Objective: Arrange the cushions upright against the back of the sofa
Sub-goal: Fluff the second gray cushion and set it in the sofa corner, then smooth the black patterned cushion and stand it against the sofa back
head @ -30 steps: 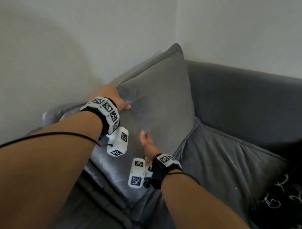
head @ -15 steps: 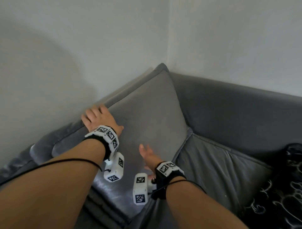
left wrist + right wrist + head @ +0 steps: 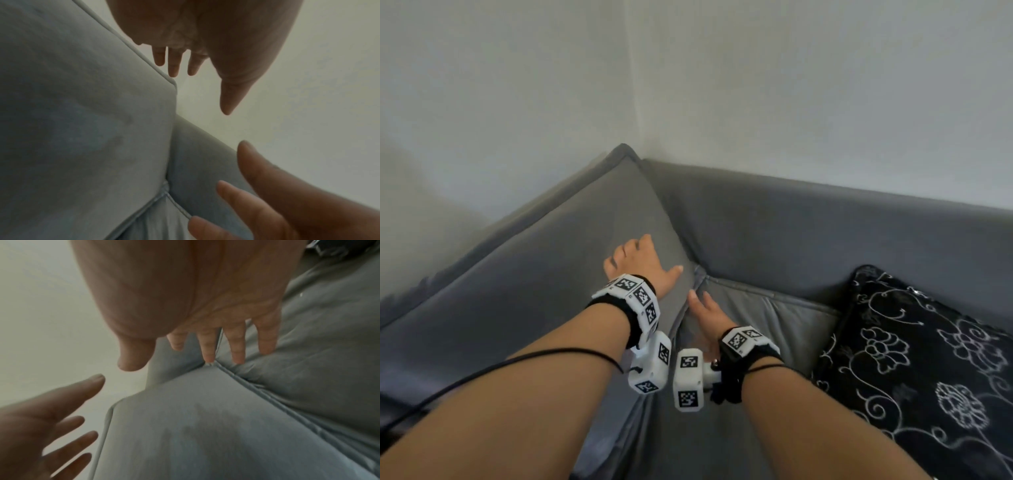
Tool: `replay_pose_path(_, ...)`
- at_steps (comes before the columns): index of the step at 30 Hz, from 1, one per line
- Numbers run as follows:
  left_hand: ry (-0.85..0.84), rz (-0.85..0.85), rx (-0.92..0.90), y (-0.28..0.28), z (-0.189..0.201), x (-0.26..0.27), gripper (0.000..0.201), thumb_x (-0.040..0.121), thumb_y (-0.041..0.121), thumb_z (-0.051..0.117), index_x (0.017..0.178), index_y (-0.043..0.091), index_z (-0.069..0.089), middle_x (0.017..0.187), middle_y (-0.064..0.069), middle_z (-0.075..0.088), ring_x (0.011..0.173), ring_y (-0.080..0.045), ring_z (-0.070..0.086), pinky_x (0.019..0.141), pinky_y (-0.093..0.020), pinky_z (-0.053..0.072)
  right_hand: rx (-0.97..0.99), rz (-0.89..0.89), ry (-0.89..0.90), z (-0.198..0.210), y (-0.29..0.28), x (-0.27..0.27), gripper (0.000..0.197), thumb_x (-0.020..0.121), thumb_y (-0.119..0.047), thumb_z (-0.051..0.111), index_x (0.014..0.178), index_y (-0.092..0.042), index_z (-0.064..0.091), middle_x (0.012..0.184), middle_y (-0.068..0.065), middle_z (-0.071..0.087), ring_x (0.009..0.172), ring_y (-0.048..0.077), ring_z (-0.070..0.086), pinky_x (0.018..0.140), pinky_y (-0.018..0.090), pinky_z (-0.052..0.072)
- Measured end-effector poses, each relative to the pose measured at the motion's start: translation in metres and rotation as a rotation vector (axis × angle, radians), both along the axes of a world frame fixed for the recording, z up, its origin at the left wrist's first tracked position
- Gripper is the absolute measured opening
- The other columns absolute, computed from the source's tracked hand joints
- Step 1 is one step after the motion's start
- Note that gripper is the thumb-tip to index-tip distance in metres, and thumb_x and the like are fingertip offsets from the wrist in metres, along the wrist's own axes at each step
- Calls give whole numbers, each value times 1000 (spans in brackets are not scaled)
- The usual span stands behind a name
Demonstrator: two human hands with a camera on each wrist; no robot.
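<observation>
A plain grey cushion stands in the sofa's corner and leans on the sofa's left side. My left hand is open over its lower right face, fingers straight; whether it touches the fabric is unclear. My right hand is open with straight fingers at the seam where the cushion's bottom right corner meets the seat cushion. In the left wrist view my left hand holds nothing beside the cushion. A black cushion with a white floral pattern lies on the seat at the right.
The sofa's grey back runs from the corner to the right edge, with bare white walls behind it. The seat between the grey cushion and the black one is bare fabric.
The grey cushion has settled lower into the corner. My left hand slid from its upper left edge to its lower right face, and my right hand moved to its bottom right corner.
</observation>
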State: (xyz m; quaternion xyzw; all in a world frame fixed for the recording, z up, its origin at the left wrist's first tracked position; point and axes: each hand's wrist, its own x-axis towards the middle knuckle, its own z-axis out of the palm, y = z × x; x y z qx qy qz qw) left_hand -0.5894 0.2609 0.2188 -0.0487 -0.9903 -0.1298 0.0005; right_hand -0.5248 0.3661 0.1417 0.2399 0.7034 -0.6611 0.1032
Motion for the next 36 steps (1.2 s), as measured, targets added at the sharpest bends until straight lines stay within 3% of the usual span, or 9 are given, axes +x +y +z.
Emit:
replay_pose_path(3, -28, -81, 8, 50, -8, 20, 89, 78, 66, 56, 149, 20, 27, 151, -9, 35, 141, -30, 28, 113, -46, 22, 31, -92, -37, -4, 52, 27, 82, 89, -61, 43, 154, -24, 10, 161, 2, 22, 146, 25, 27, 118, 37, 26)
replay_pose_path(7, -77, -196, 3, 131, -25, 58, 85, 80, 66, 56, 146, 20, 31, 149, -8, 37, 139, -29, 31, 111, -46, 24, 41, -201, -80, -21, 124, 73, 110, 62, -83, 43, 153, -33, 8, 161, 4, 23, 144, 30, 31, 116, 45, 30)
replay_pose_path(12, -122, -341, -2, 240, -50, 116, 84, 82, 63, 55, 148, 20, 29, 149, -8, 37, 139, -30, 31, 111, -47, 23, 47, -393, -150, -42, 226, 146, 121, 48, -88, 43, 152, -35, 11, 160, 2, 24, 142, 32, 33, 116, 48, 28)
replay_pose_path(17, -150, -487, -38, 350, -76, 180, 83, 82, 63, 56, 148, 22, 29, 150, -8, 36, 139, -30, 31, 111, -46, 24, 77, -601, -184, -54, 335, 233, 91, 81, -65, 51, 153, -21, 17, 157, 6, 32, 141, 27, 36, 117, 42, 29)
replay_pose_path(21, -185, -576, -83, 433, -107, 231, 81, 82, 62, 57, 147, 23, 31, 150, -7, 35, 139, -30, 31, 112, -46, 23, 116, -734, -268, -76, 415, 303, 99, 72, -73, 53, 150, -17, 29, 154, 7, 38, 139, 28, 39, 118, 38, 26)
replay_pose_path(24, -224, -612, -132, 478, -131, 266, 82, 82, 63, 57, 148, 24, 30, 151, -6, 34, 140, -29, 29, 113, -47, 20, 85, -889, -326, -97, 463, 352, 88, 84, -56, 57, 152, -12, 22, 155, 10, 34, 142, 28, 35, 116, 34, 23)
replay_pose_path(30, -275, -708, -246, 569, -169, 322, 77, 83, 61, 56, 147, 26, 32, 151, -4, 34, 139, -28, 30, 112, -46, 22, 98, -1168, -464, -138, 544, 425, 86, 76, -54, 66, 143, -8, 38, 144, 18, 47, 132, 37, 45, 112, 44, 34)
replay_pose_path(33, -289, -739, -277, 609, -181, 330, 75, 84, 61, 54, 147, 27, 31, 151, -3, 33, 140, -28, 28, 113, -46, 22, 138, -1205, -526, -151, 578, 442, 87, 73, -58, 65, 141, -11, 39, 142, 17, 49, 130, 38, 45, 110, 47, 35)
replay_pose_path(36, -273, -757, -305, 649, -192, 327, 74, 85, 61, 53, 147, 27, 31, 151, -3, 33, 140, -28, 29, 113, -46, 21, 201, -1108, -636, -155, 610, 445, 92, 73, -60, 64, 147, -18, 30, 150, 14, 37, 138, 37, 33, 113, 48, 29)
